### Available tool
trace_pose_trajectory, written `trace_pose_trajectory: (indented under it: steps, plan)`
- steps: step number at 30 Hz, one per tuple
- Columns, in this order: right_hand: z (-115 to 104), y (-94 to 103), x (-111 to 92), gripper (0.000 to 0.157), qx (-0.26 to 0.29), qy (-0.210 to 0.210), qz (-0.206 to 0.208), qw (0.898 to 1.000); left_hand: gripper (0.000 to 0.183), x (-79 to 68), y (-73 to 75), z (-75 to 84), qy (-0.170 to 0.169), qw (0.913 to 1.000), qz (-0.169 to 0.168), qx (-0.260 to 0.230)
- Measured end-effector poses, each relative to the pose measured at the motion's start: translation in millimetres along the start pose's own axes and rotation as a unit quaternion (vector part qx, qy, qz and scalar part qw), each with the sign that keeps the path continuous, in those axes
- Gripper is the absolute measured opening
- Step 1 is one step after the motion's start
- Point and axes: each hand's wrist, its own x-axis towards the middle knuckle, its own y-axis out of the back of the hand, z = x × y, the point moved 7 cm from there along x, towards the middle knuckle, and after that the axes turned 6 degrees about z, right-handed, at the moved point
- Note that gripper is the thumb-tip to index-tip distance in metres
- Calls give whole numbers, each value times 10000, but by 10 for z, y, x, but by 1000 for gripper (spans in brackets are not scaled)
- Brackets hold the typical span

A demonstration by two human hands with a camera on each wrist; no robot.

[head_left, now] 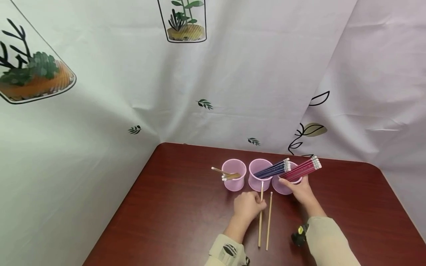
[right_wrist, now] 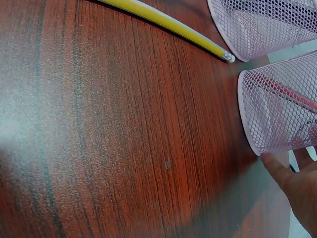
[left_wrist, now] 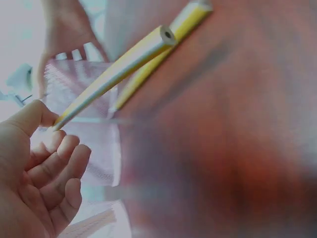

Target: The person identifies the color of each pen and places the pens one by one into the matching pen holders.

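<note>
My left hand (head_left: 247,205) pinches an unsharpened yellow pencil (head_left: 260,225) between thumb and fingertips, eraser end toward the middle mesh cup. In the left wrist view, the flat end of this pencil (left_wrist: 119,72) points up and right. A second yellow pencil (head_left: 269,221) lies on the table just right of it. My right hand (head_left: 302,190) grips the right pink mesh cup (head_left: 282,187), thumb in front and fingers behind. Red pencils (head_left: 299,170) lean in that cup. Dark blue pencils (head_left: 273,169) lean right out of the middle cup (head_left: 257,183).
On the left, another pink mesh cup (head_left: 234,184) holds several yellow pencils (head_left: 231,176), one jutting left. The three cups stand in a row on the dark red wooden table (head_left: 173,207). A white patterned cloth (head_left: 233,92) hangs behind the table's far edge.
</note>
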Motion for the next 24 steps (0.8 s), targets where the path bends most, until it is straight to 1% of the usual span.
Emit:
trace_pose_trajectory:
  steps: [3,7,9,12,15,19,22,24]
  plan:
    - [-2,16,0,91,-12,-106,-47,9999,22,61,172,-5,37,9989,351,-306]
    - [1,26,1,91,-86,-123,-56,9999,18,124,353,-24,90,9951,653,-735]
    - [-3,27,-2,91,-101,-124,-57,9999,16,155,441,-30,115,9924,773,-955]
    - [-14,24,-10,92,-117,-93,-61,9999,12,196,576,-43,168,9860,1051,-1287]
    - [-17,18,-11,91,-84,-62,-72,9999,9,233,742,-53,223,9762,1452,-1594]
    - [-5,14,-2,90,-55,-79,-69,9999,5,268,963,-80,131,9590,2211,-1767]
    - [-7,10,0,90,-65,-113,-75,9999,10,281,1098,-116,103,9437,2652,-1977]
    - [-8,8,2,90,-44,-132,-84,9999,15,290,1161,-149,153,9351,2821,-2137]
